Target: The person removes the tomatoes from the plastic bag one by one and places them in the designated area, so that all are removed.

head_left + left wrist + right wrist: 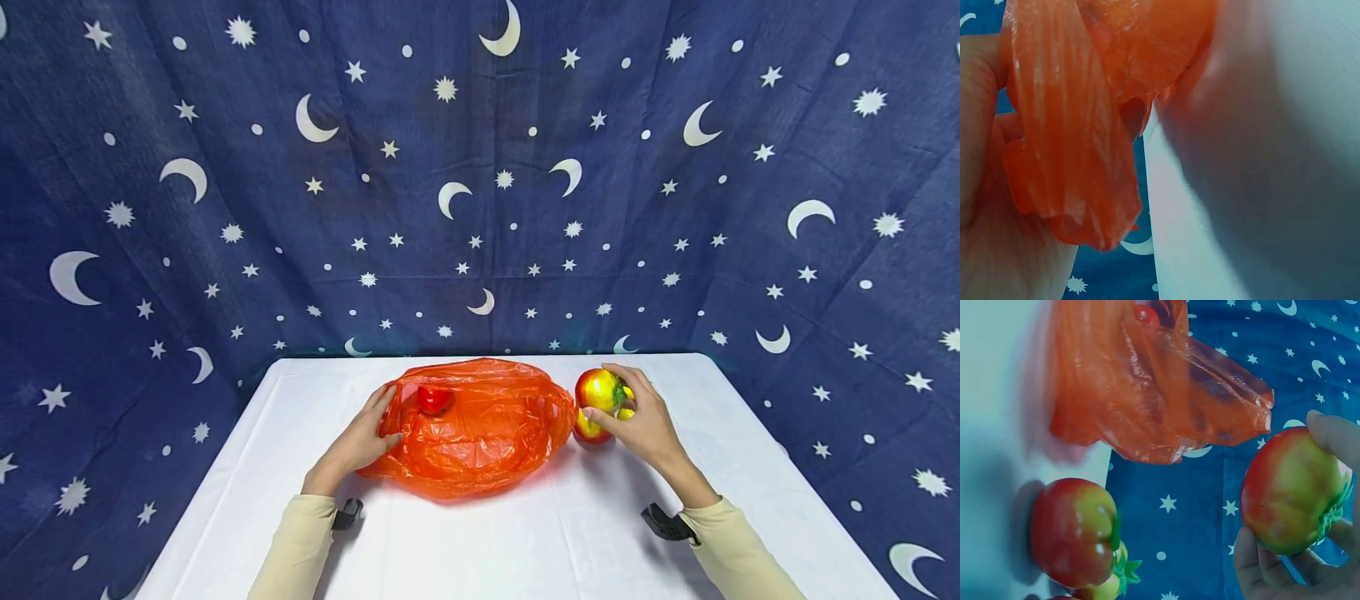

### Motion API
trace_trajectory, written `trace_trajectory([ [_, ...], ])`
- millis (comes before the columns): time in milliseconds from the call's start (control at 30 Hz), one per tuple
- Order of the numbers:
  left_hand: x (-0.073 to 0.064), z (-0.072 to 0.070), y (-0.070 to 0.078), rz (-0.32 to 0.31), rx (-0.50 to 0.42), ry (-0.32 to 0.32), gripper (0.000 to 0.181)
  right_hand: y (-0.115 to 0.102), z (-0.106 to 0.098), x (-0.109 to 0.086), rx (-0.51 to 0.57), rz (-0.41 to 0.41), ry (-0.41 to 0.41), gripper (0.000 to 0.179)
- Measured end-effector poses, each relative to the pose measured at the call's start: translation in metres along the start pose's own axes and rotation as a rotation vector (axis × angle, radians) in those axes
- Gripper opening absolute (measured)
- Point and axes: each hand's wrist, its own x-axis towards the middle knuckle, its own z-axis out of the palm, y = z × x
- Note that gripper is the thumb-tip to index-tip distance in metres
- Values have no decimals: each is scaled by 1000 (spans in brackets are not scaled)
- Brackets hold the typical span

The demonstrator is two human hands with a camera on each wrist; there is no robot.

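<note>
An orange plastic bag (480,446) lies spread on the table, its mouth toward me. My left hand (358,440) holds its left edge, and in the left wrist view a strip of the bag (1075,137) hangs across the fingers. Inside sits a red round fruit (433,399). By the bag's right end, my right hand (651,423) grips a red-and-yellow tomato (1291,490) between thumb and fingers, above the table. Below it another red-and-yellow tomato (1072,531) rests on the cloth, beside a yellow fruit with green leaves (1127,575), partly hidden.
A white cloth covers the table (480,550). Behind it and at both sides hangs a dark blue curtain (480,225) with moons and stars. Black wrist devices (667,523) sit at both sleeves.
</note>
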Motion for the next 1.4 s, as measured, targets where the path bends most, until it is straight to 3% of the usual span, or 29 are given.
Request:
trace_trajectory([
  [400, 0, 1, -2, -20, -1, -6, 89, 13, -1, -14, -65, 14, 37, 69],
  [833, -1, -2, 0, -10, 13, -6, 89, 36, -4, -32, -120, 40, -7, 70],
  [1400, 0, -2, -4, -4, 18, -4, 89, 49, 4, -46, -145, 29, -157, 73],
])
